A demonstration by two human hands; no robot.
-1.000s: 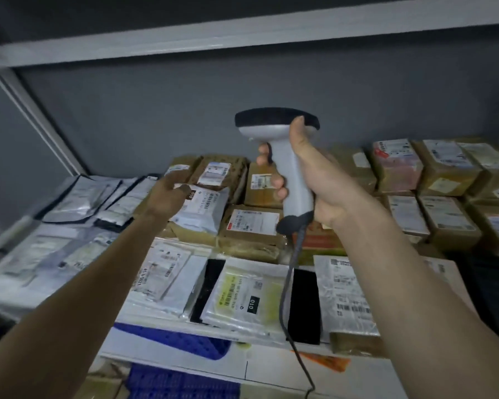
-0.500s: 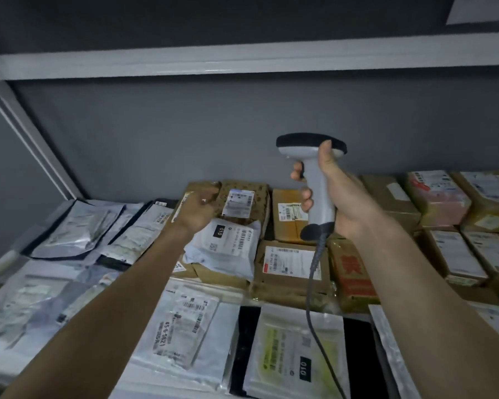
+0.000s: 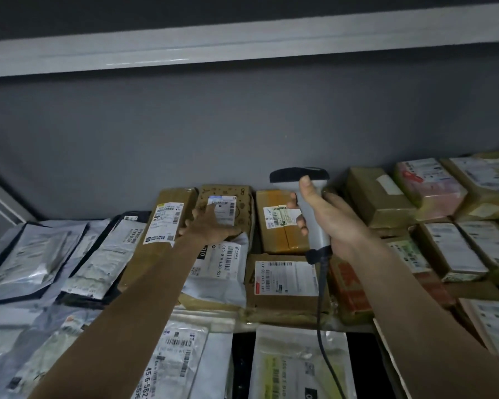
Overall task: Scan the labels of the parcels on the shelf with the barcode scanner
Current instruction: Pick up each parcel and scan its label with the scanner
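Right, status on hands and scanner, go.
Right hand grips barcode scanner, upright. Left hand flat on patterned brown parcel, beside its lit label. Nothing blocking.

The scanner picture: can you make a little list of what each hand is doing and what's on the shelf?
right hand: grips the grey handheld barcode scanner, its cable hanging down
left hand: open, fingers resting on the white label of a patterned brown cardboard box
scan light: bluish glow on that label's top
shelf: brown boxes at back and right, grey plastic mailers at left and front
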